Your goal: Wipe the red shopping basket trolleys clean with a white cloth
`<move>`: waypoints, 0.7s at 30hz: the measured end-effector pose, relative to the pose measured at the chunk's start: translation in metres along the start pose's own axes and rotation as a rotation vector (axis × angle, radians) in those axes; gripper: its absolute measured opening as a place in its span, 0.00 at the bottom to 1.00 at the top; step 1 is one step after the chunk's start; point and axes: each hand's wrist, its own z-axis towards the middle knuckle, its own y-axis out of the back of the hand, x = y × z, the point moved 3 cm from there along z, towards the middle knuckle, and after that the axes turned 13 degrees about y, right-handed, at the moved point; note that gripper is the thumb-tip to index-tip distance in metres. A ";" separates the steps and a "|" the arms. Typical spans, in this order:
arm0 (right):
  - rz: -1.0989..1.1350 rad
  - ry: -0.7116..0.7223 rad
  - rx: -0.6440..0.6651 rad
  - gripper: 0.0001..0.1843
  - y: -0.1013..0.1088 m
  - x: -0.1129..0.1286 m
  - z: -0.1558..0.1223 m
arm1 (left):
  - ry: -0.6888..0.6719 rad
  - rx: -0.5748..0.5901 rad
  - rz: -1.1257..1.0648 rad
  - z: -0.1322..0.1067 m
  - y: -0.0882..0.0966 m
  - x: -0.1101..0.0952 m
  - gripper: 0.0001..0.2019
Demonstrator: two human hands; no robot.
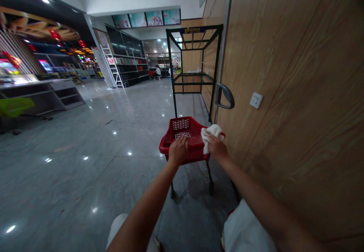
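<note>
In front of me stands a red plastic shopping cart (193, 156) on thin dark legs with wheels. Its perforated basket shows no goods inside. My left hand (178, 149) is wrapped over the middle of the near handle bar. Toward the bar's right end, my right hand (217, 147) presses a white cloth (214, 130) against the red plastic, fingers closed on the cloth. Part of the bar at that end is hidden under the cloth.
A dark metal rack frame (174, 64) stands beyond the cart, beside a wood-panelled wall (284, 130) with a grey handle (225, 96). A white stepladder (113, 68) and a counter (65, 92) are to the left. People sit far back.
</note>
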 end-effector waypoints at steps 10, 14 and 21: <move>0.027 -0.012 -0.068 0.19 -0.009 0.030 0.008 | 0.213 0.106 -0.052 -0.008 0.013 0.068 0.20; 0.145 0.138 -0.003 0.24 -0.042 0.092 0.016 | 0.253 0.110 -0.055 -0.010 0.009 0.065 0.20; 0.116 0.088 0.035 0.23 -0.009 0.034 -0.001 | 0.251 0.158 -0.124 -0.016 0.018 0.082 0.21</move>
